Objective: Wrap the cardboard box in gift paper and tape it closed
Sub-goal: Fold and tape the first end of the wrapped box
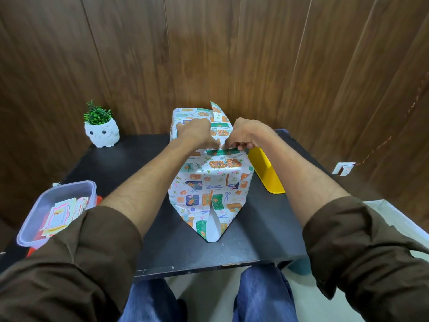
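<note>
A box covered in patterned gift paper (209,177) stands in the middle of the black table (255,240). The near end flap folds down into a point lying on the table. A loose paper corner sticks up at the far end. My left hand (195,133) lies on the top of the box, its fingertips at the near top edge. My right hand (246,135) pinches the paper at that same edge, fingers curled. Whether tape is between the fingers cannot be made out.
A yellow plastic holder (267,173) lies right of the box, touching or nearly touching it. A clear tub with cards (55,205) sits at the left front. A white owl pot with a green plant (102,131) stands at the back left. A wood-panel wall is behind.
</note>
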